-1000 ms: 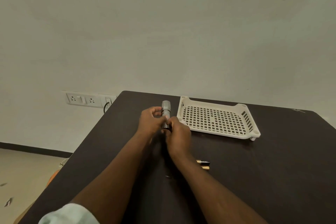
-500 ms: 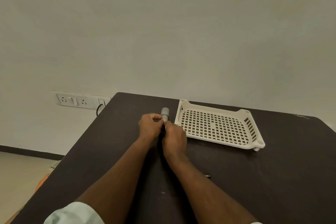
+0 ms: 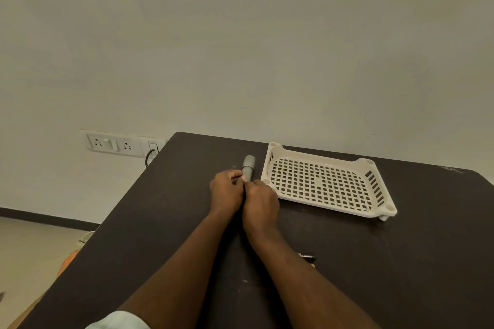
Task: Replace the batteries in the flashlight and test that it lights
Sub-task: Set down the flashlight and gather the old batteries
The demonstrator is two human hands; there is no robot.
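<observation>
A small grey flashlight (image 3: 248, 166) points away from me over the dark table (image 3: 165, 222), its head end sticking out beyond my fingers. My left hand (image 3: 226, 191) grips its body from the left. My right hand (image 3: 260, 201) is curled round its near end, which is hidden under my fingers. The two hands touch. Loose batteries (image 3: 307, 257) lie on the table just right of my right forearm, partly hidden by it.
A white perforated plastic tray (image 3: 373, 212) stands to the right of my hands, close to the flashlight. The table's left edge runs diagonally, with the floor below. A wall socket panel (image 3: 117, 144) with a plugged cable sits at the far left.
Both hands have closed in tighter round the flashlight, so less of it shows, and it has tilted away from me. The camera view shifted a little; my forearm now covers more of the batteries.
</observation>
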